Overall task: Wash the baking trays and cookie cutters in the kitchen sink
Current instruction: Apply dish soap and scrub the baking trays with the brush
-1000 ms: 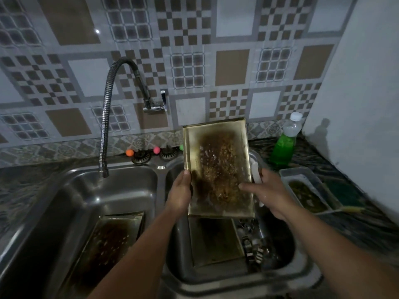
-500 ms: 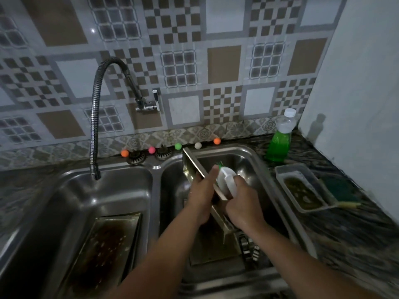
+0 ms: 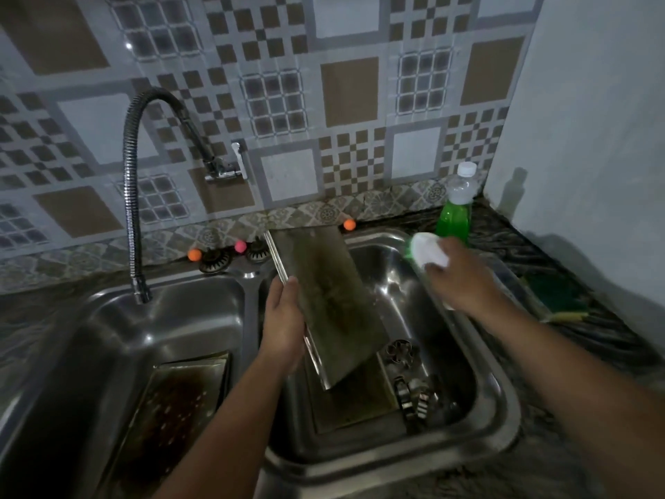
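Note:
My left hand (image 3: 284, 318) grips the left edge of a baking tray (image 3: 331, 304), tilted over the right sink basin (image 3: 478, 419) with its grey underside facing me. My right hand (image 3: 457, 279) holds a white scrubber with a green edge (image 3: 426, 252) up and to the right of the tray, apart from it. A second tray (image 3: 354, 401) lies flat on the right basin's floor, with several metal cookie cutters (image 3: 414, 383) beside it. A third, burnt tray (image 3: 172, 408) lies in the left basin (image 3: 108, 336).
A flexible faucet (image 3: 131, 196) hangs over the left basin. A green soap bottle (image 3: 455, 210) stands on the counter at the back right, a green sponge (image 3: 554, 293) lies nearer. Small coloured balls (image 3: 194, 254) sit along the sink's back ledge. A white wall closes the right side.
The tray has been turned over from its burnt inside to its underside and lowered into the right basin. My right hand has pulled away to the right with the scrubber.

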